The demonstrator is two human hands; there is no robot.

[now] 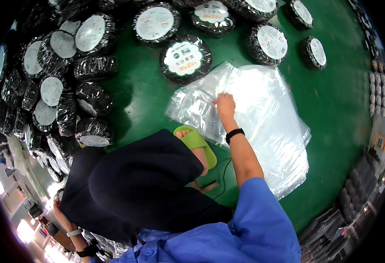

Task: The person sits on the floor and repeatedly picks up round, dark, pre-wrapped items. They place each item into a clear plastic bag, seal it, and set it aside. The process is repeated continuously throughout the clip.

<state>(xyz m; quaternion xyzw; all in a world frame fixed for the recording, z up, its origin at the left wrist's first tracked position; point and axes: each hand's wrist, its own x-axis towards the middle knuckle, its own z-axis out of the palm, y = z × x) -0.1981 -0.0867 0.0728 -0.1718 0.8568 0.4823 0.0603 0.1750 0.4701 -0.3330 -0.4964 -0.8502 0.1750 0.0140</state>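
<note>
A stack of clear plastic bags or sheets (pixel 271 125) lies spread on the green floor, its left part crumpled and folded. My right hand (pixel 226 104), a black band at its wrist, touches the film near that crumpled part, with fingers bent down; whether they pinch it is not clear. My left hand (pixel 60 213) is low at the left, beside my dark-clothed leg, close to a small round object (pixel 59 194) with a pale face; its grip is partly hidden. Just beyond the film lies a round black-wrapped bundle (pixel 186 60) with a white scalloped label.
Many shiny black-wrapped round bundles (pixel 95 67) are piled at the left, and several more lie along the far side. My foot in a green slipper (pixel 199 144) is beside the film's near edge. A thin dark cable (pixel 224 179) runs on the floor. Wrapped goods (pixel 360 184) stand at the right.
</note>
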